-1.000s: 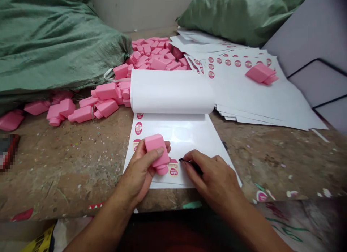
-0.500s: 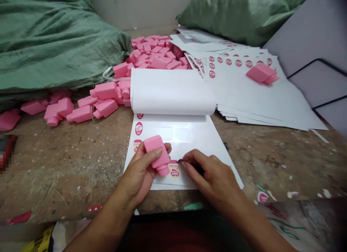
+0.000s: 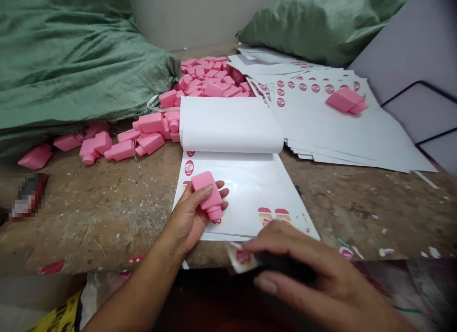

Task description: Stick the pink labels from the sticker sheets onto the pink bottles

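My left hand [image 3: 191, 213] is closed round a small pink plastic bottle [image 3: 207, 195], held cap-down over a white sticker sheet [image 3: 250, 194] whose top part is rolled back. My right hand [image 3: 314, 284] is near the table's front edge, fingers closed on a black tool [image 3: 285, 264] with a peeled pink-and-white sticker [image 3: 241, 256] on its tip. Two more stickers [image 3: 274, 215] remain on the sheet's lower right.
A pile of pink bottles [image 3: 210, 79] lies behind the sheet, with more [image 3: 121, 141] strewn to the left beside a green sack [image 3: 71, 60]. Stacked sticker sheets [image 3: 339, 127] with one pink bottle [image 3: 345, 100] on them lie to the right. Another green sack [image 3: 314, 17] sits behind.
My right hand has pulled back from the sheet toward me, lifting a sticker off on the tool. The left hand with the bottle has stayed in place.
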Motion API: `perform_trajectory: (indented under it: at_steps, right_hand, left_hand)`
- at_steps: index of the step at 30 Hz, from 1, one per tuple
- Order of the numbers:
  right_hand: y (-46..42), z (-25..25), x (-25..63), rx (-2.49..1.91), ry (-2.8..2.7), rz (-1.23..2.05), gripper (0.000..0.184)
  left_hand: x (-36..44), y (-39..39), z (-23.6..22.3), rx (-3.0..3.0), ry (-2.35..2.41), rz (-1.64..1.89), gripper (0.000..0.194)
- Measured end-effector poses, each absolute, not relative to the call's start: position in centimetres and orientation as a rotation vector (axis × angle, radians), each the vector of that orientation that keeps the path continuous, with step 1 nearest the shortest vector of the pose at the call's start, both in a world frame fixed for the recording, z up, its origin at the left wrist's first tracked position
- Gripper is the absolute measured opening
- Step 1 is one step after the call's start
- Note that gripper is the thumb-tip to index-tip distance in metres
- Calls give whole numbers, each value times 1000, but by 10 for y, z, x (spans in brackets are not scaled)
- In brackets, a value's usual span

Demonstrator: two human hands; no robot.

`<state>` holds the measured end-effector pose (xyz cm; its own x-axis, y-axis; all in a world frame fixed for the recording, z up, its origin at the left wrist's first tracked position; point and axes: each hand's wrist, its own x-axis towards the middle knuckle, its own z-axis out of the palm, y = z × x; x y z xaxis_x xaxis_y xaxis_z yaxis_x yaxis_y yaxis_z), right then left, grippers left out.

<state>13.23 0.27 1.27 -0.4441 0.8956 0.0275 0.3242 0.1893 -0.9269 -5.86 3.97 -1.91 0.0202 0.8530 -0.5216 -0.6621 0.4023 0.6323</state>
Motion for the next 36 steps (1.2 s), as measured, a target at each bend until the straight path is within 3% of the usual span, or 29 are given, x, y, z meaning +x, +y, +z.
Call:
perform_trajectory:
  at_steps: [3,12,36]
  right_hand:
    - [11,19,129,-1271,-1610,1114,0]
    - [11,13,106,-1204,-1257,1191,16]
    - [7,1,104,-1217,-1329,1024,11]
  left_hand:
    - [-52,27,-15,357,1002,1147,34]
    - [-25,0,2,282,787,1182,44]
    - [-15,-5,-7,284,760,1259,39]
